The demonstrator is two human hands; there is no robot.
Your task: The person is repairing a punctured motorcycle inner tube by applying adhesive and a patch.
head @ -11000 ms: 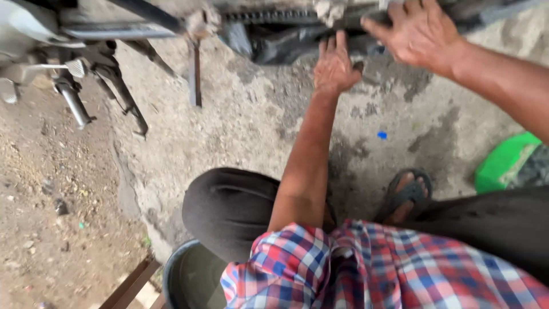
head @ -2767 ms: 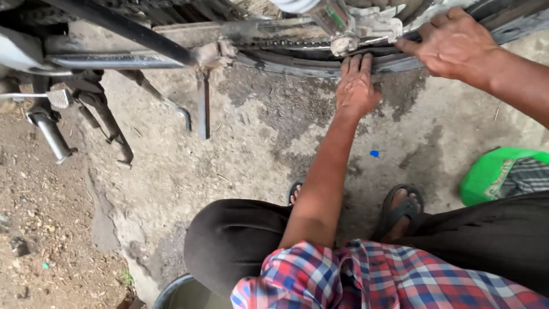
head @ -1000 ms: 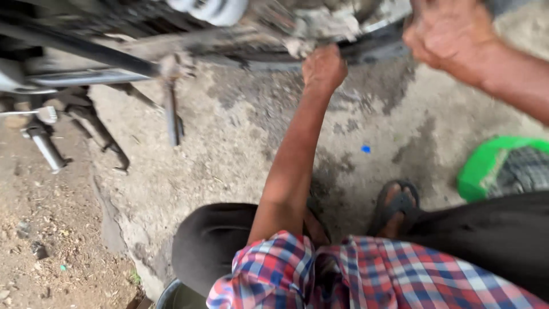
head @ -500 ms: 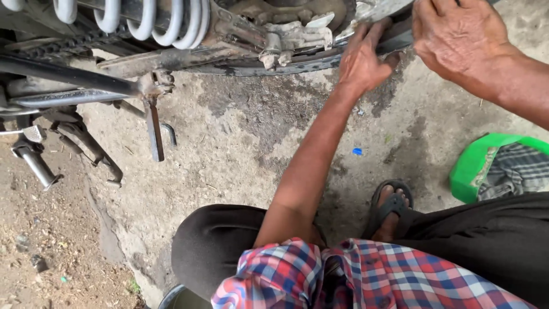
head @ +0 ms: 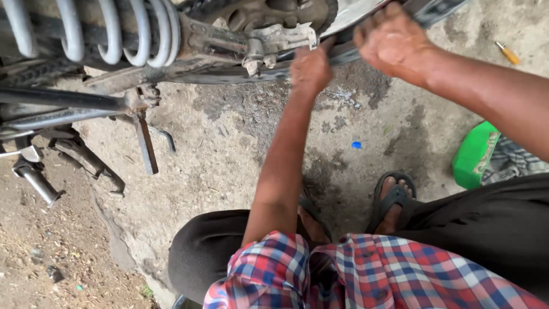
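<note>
grey metal fills the top of the view: a motorcycle's rear wheel (head: 354, 26) and its swingarm end, with a coil spring (head: 97, 31) well to the left of the wheel. the left hand (head: 310, 68) is at the lower edge of the wheel, just right of the axle bracket (head: 269, 43), its fingers curled up against the tyre and rim; whether this grip pinches anything i cannot tell, since the fingertips are hidden behind the hand. the right hand (head: 393, 43) lies further right on the same wheel, palm down on the tyre, fingers bent over it; it is blurred, so its grip cannot be told either. below the wheel lies cracked, stained concrete floor (head: 229, 149). a folding stand (head: 143, 140) hangs down left of the wheel, near the spring. a small blue scrap (head: 356, 145) lies on the floor below the hands. a green plastic basin (head: 474, 154) sits far right of the wheel, and an orange-handled screwdriver (head: 508, 53) lies beyond the right forearm. a sandalled foot (head: 392, 200) rests below the wheel.
</note>
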